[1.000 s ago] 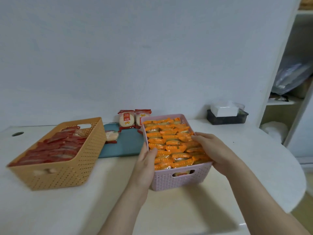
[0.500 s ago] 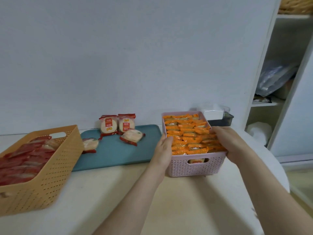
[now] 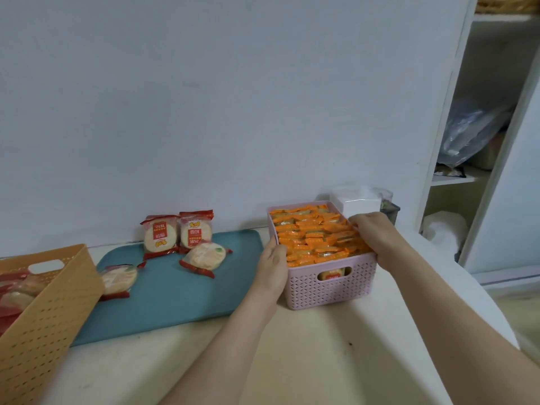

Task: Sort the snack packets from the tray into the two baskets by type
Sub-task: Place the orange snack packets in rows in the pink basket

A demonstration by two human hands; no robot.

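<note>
Colours we see around the teal tray (image 3: 175,302)

Right of the tray we find a pale pink basket (image 3: 330,290) with a lattice of small holes, filled with orange-edged packets (image 3: 315,235). Left of the tray, an orange-tan basket (image 3: 43,323) dotted with rows of perforations holds red packets (image 3: 8,311). On the tray, red-trimmed clear packets (image 3: 160,236) show pale round crackers; the table (image 3: 321,361) is cream.

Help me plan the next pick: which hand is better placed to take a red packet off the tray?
Probably the left hand: it grips the pink basket on the side next to the teal tray; the right hand is across the basket.
</note>
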